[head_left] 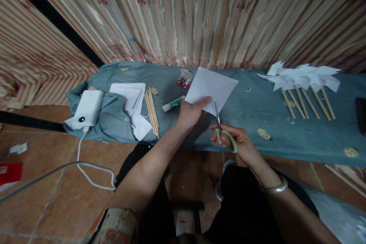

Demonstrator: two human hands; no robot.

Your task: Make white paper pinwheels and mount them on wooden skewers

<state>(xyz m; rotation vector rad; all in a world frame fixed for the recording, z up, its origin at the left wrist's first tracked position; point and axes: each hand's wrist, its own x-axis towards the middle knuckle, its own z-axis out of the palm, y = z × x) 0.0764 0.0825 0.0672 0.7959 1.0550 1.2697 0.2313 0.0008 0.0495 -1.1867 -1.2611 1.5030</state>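
Observation:
A creased white square of paper (210, 84) is pinched in my left hand (193, 112), thumb on top, one corner pointing toward me. My right hand (233, 137) holds scissors (225, 135) with light green handles, fingers through the loops. The scissor blades lie at the paper's near corner. Behind and left of the paper is a small open box (184, 79) with dark metallic bits in it. A green and white glue stick (173, 103) lies just left of my left hand. Farther left, several wooden sticks (152, 112) rest beside white paper sheets (130, 95).
Several white paper pinwheels (305, 77) on wooden sticks lie at the right of the blue-green cloth (257, 103). A white power bank (90, 108) with a cable (81, 152) sits at the left end. A dark object (360, 114) is at the right edge. Curtains (194, 19) hang behind.

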